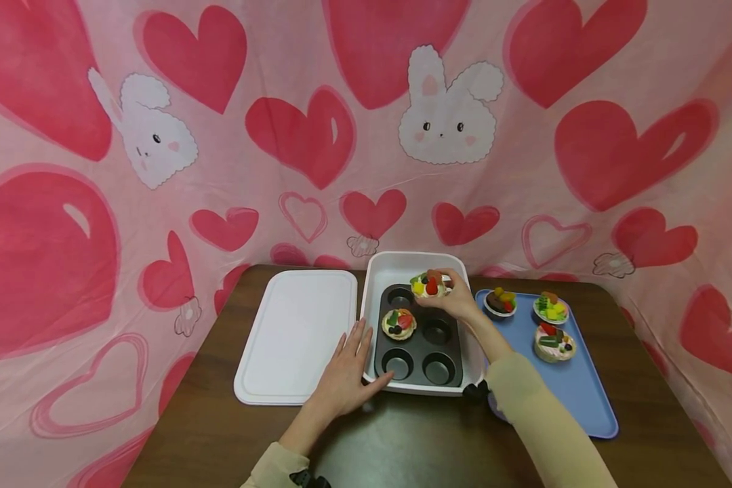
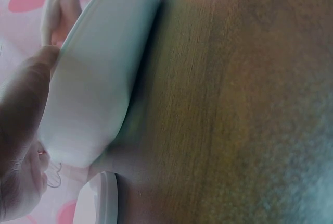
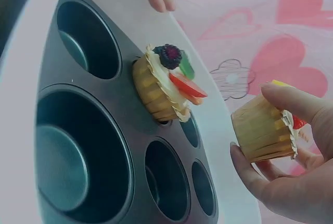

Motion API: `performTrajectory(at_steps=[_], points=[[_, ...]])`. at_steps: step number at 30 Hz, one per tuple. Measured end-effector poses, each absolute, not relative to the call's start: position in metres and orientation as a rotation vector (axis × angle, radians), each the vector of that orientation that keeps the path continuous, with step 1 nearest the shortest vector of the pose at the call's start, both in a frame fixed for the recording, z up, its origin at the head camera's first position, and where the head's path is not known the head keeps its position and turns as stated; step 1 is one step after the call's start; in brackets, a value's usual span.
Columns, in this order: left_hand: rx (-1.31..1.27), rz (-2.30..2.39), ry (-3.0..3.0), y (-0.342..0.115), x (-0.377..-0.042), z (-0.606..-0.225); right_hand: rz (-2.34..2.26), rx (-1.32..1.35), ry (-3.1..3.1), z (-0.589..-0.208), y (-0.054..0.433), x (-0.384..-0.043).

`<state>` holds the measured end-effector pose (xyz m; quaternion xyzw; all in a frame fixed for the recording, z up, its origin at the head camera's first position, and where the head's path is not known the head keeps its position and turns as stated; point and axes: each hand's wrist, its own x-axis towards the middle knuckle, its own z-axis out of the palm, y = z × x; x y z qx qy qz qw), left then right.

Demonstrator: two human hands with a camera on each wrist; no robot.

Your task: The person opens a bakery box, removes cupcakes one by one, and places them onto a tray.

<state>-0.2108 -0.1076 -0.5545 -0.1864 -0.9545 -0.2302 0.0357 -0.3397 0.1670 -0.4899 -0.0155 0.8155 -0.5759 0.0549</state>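
My right hand (image 1: 460,301) pinches a fruit-topped cupcake (image 1: 428,285) over the far end of a dark muffin pan (image 1: 417,342). In the right wrist view, thumb and fingers hold its tan pleated paper case (image 3: 260,130), tilted above the pan. Another cupcake (image 1: 398,324), with berries and strawberry slices on cream, sits in the middle-left cup. The pan lies inside a white rectangular tub (image 1: 415,256). My left hand (image 1: 346,379) rests at the tub's near-left corner, fingers spread along its rim. The pan's far-right cup is hidden behind my right hand in the head view.
A white lid-like board (image 1: 301,332) lies left of the tub on the brown table (image 1: 204,400). To the right, a blue tray (image 1: 579,400) bears a chocolate cupcake (image 1: 499,303), a green-and-yellow-topped one (image 1: 551,309) and a cream one (image 1: 554,343). A heart-patterned cloth (image 1: 366,135) hangs behind.
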Motion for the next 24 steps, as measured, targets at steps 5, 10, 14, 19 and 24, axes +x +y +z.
performTrajectory(at_steps=[5, 10, 14, 19, 24], points=[[-0.572, -0.701, -2.933, -0.107, -0.211, -0.555, -1.838, 0.017, 2.413, -0.487, 0.175, -0.330], [-0.563, -0.697, -2.939, -0.107, -0.211, -0.556, -1.919, 0.055, 2.350, -0.484, 0.184, -0.321], [-0.561, -0.699, -2.941, -0.106, -0.211, -0.556, -1.978, 0.085, 2.302, -0.484, 0.192, -0.316], [-0.561, -0.707, -2.934, -0.106, -0.211, -0.556, -1.989, 0.110, 2.283, -0.483, 0.206, -0.308], [-0.560, -0.714, -2.925, -0.106, -0.211, -0.557, -2.012, 0.125, 2.292, -0.485, 0.220, -0.300]])
